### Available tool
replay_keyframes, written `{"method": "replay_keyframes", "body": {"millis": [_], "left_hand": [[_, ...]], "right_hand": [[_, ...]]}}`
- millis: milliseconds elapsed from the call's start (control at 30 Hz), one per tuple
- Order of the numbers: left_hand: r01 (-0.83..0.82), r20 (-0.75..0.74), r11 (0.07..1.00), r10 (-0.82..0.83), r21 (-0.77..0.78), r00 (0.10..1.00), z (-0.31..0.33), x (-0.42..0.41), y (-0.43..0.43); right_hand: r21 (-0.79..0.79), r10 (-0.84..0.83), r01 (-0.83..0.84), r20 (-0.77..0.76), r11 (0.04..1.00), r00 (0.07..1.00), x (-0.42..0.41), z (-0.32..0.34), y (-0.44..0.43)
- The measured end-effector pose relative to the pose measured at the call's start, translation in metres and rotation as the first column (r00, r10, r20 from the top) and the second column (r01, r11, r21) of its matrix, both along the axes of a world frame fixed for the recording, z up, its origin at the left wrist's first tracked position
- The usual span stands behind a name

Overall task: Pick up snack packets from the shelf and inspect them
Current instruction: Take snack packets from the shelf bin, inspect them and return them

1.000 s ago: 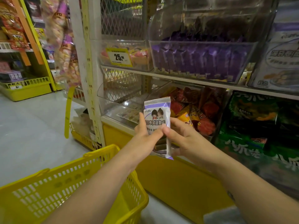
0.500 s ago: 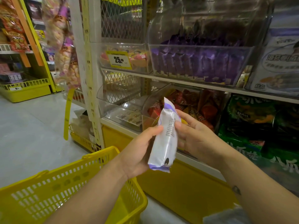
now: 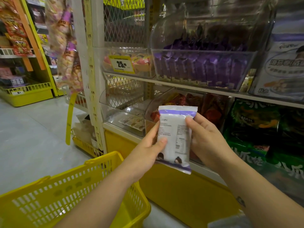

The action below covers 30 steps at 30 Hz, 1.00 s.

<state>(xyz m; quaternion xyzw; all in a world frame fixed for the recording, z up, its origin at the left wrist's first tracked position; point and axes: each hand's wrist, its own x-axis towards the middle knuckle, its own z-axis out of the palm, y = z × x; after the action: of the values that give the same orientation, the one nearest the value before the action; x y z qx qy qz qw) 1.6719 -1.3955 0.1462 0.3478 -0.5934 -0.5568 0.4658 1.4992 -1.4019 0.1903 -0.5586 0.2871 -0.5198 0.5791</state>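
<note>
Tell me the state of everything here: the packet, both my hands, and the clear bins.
Snack packet: upright, printed back facing the camera.
Left hand: grips the packet's left edge.
Right hand: grips its right edge.
Upper clear bin: packed with purple packets.
Lower-left clear bin: few flat sachets inside.

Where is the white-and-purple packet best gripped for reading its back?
By its long side edges, from left and right. The snack packet stands near upright, printed back toward the camera; the left hand and right hand at its edges leave most text uncovered.
</note>
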Motion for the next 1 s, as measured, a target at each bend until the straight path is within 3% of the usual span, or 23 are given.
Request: {"method": "replay_keyframes", "body": {"millis": [133, 267, 367, 467, 533, 600, 700, 1000], "left_hand": [[0.053, -0.154, 0.989, -0.031, 0.139, 0.988, -0.004, 0.008, -0.004], [0.175, -0.316, 0.94, -0.078, 0.294, 0.946, -0.005, 0.009, -0.003], [0.16, -0.35, 0.928, -0.034, 0.336, 0.936, -0.004, 0.004, -0.003], [0.064, -0.411, 0.939, 0.087, 0.339, 0.908, -0.002, 0.0, -0.005], [-0.009, -0.445, 0.941, 0.167, 0.337, 0.88, 0.001, 0.001, -0.007], [-0.064, -0.474, 0.934, 0.236, 0.352, 0.848, 0.005, 0.005, -0.009], [-0.092, -0.49, 0.924, 0.279, 0.372, 0.826, 0.01, 0.008, -0.009], [-0.144, -0.384, 0.924, 0.284, 0.354, 0.879, 0.016, 0.01, -0.006]], "right_hand": [[0.005, 0.095, -0.095, 0.012, 0.995, 0.995, 0.001, 0.004, 0.0], [-0.024, 0.016, -0.016, -0.016, 1.0, 1.0, 0.0, -0.001, -0.003], [-0.016, -0.012, 0.011, -0.052, 1.0, 0.999, 0.0, -0.004, -0.003], [-0.028, 0.041, -0.05, -0.248, 0.998, 0.968, 0.002, -0.008, 0.0], [-0.078, -0.007, -0.033, -0.461, 0.996, 0.887, 0.002, -0.01, 0.003], [-0.092, -0.035, -0.018, -0.546, 0.996, 0.837, 0.003, -0.01, 0.005], [-0.103, -0.055, -0.001, -0.544, 0.995, 0.837, 0.003, -0.01, 0.006], [-0.003, -0.007, 0.006, -0.436, 1.0, 0.9, 0.001, -0.008, 0.004]]}}
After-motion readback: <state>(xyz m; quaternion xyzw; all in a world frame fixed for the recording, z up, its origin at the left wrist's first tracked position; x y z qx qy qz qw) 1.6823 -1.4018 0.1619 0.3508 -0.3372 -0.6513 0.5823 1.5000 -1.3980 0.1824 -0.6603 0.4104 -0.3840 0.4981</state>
